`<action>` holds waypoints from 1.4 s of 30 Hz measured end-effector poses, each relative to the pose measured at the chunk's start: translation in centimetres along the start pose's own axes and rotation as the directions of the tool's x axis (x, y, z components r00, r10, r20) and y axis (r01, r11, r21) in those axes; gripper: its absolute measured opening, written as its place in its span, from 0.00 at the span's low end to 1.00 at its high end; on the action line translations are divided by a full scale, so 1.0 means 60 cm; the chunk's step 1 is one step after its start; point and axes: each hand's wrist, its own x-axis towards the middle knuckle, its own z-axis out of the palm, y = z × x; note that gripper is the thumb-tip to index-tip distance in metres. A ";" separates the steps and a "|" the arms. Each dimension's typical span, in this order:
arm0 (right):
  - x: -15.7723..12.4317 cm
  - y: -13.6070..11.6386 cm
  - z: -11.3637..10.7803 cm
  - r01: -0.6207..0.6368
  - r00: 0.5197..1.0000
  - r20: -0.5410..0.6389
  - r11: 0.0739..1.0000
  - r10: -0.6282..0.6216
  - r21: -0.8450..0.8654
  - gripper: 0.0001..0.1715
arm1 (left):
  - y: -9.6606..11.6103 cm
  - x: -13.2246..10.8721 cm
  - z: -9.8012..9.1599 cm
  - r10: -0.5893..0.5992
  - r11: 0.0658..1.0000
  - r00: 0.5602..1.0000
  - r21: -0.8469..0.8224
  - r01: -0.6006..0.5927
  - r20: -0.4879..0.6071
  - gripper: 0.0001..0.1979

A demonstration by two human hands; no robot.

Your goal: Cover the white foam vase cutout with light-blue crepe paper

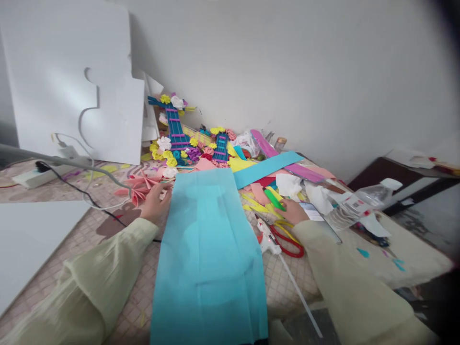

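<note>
Holding green object (274, 198); bottle label (356, 204) illegible.

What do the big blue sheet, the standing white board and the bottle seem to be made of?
Blue sheet: probably matte paper, given its creases and lack of gloss.
White board: perhaps foam board or card; it stands stiff, smooth and slightly shiny.
Bottle: most likely clear, glossy plastic, since it is see-through and bears highlights.

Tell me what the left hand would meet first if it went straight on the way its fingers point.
The left hand would most likely meet the left edge of the large blue sheet first; depth is unclear, and the two may already touch.
</note>
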 end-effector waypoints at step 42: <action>0.009 -0.287 0.020 0.693 0.621 0.174 0.639 -0.764 0.334 0.17 | 0.195 -0.155 -0.066 0.447 0.833 0.442 -0.182 -0.523 0.778 0.25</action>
